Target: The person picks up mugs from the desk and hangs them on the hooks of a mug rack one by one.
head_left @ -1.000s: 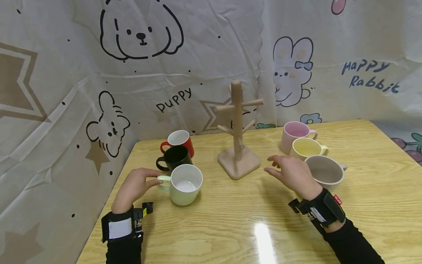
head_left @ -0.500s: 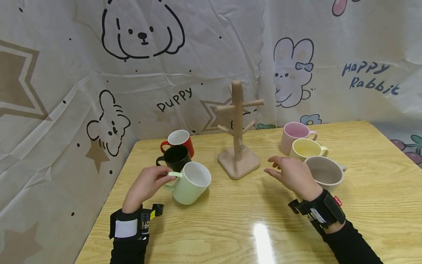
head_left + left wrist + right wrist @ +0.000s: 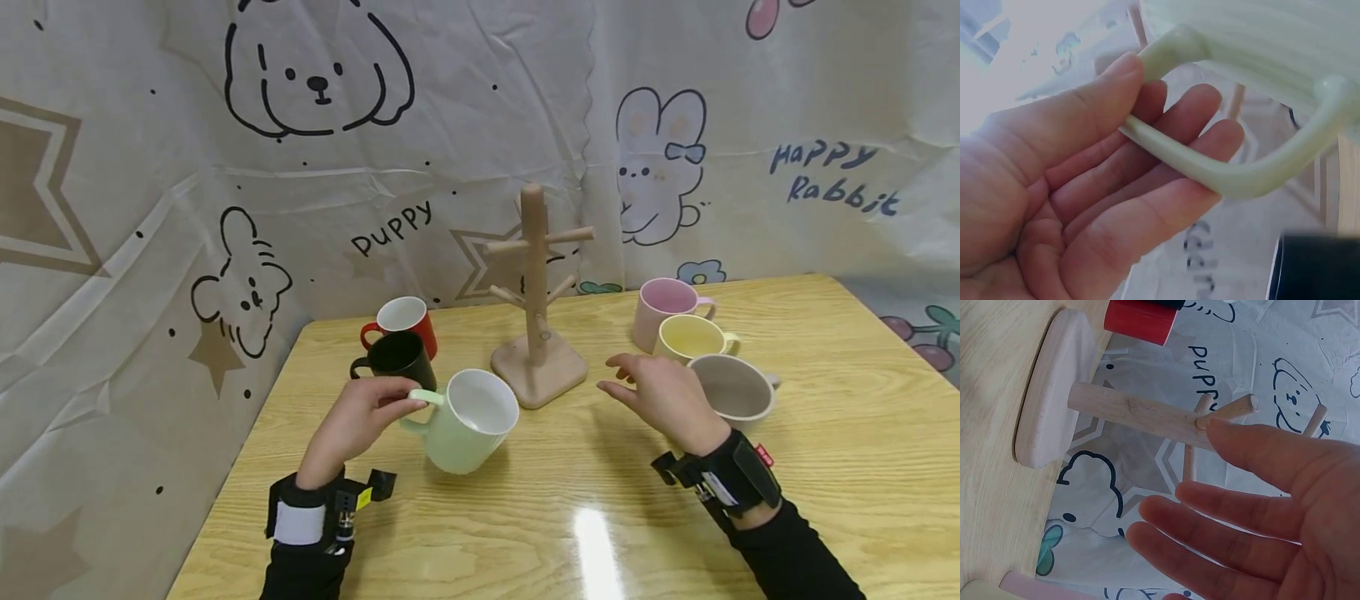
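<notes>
My left hand pinches the handle of a pale green mug, thumb on one side and fingers on the other. The mug tilts to the right, its white inside showing in the head view. Close up in the left wrist view, the handle lies between the thumb and the fingers. My right hand hovers with relaxed fingers and holds nothing, near a beige mug. Between the hands stands a wooden mug tree with several pegs, all bare; it also shows in the right wrist view.
Behind the green mug stand a black mug and a red mug, handles to the left. A yellow mug and a pink mug line up behind the beige one. A printed cloth hangs behind the wooden table.
My left hand has carried the green mug to the right, and the mug has gone from upright to tilted. The right hand stays in place.
</notes>
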### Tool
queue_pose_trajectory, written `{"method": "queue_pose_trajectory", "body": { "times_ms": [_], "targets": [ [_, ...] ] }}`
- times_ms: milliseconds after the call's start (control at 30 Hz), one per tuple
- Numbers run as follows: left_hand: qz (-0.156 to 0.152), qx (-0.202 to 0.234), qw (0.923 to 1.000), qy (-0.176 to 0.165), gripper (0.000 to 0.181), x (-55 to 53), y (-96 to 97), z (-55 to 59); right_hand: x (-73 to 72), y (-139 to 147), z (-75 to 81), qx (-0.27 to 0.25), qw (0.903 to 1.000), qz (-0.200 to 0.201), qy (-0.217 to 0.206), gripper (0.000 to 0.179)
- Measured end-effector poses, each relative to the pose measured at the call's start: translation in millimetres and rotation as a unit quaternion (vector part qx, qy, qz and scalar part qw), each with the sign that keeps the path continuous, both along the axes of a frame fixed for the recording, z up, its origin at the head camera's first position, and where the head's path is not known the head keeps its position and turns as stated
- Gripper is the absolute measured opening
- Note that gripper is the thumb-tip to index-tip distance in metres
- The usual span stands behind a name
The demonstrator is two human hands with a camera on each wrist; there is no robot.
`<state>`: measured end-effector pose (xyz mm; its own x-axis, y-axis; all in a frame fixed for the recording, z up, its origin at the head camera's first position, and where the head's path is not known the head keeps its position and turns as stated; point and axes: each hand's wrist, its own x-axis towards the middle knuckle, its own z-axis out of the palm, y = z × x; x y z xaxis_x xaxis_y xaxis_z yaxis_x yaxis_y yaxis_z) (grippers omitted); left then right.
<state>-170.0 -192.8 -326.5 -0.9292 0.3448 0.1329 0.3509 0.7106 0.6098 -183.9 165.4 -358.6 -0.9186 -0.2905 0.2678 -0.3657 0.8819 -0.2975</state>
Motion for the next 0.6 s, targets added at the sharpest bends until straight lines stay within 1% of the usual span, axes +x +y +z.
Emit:
{"method": "queue_pose_trajectory", "body": {
  "times_ms": [133, 233, 367, 433, 500, 600],
  "targets": [
    [-0.028, 0.033, 0.9990, -0.015, 0.017, 0.5, 21.1, 0.1, 0.4, 1.3, 0.2, -0.003, 1.0000, -0.001, 0.003, 0.036],
    [-0.045, 0.050, 0.9975, -0.025, 0.017, 1.1, 41.5, 0.2, 1.0, 2.7, 1.0, -0.008, 1.0000, -0.001, 0.004, 0.035],
    [-0.052, 0.068, 0.9960, -0.029, 0.016, 3.2, 69.1, -1.7, 1.8, 6.0, 2.5, -0.014, 0.9999, -0.001, 0.009, 0.034],
    [-0.057, 0.082, 0.9946, -0.029, 0.016, 4.6, 79.1, -4.1, 1.2, 7.4, 2.6, -0.014, 0.9998, -0.001, 0.014, 0.034],
    [-0.061, 0.095, 0.9933, -0.025, 0.016, 5.8, 86.6, -6.5, 0.6, 8.6, 3.0, -0.015, 0.9997, 0.000, 0.018, 0.034],
    [-0.063, 0.105, 0.9923, -0.020, 0.017, 6.8, 93.2, -9.5, -0.2, 10.1, 4.2, -0.017, 0.9998, -0.005, 0.012, 0.033]
  ]
}}
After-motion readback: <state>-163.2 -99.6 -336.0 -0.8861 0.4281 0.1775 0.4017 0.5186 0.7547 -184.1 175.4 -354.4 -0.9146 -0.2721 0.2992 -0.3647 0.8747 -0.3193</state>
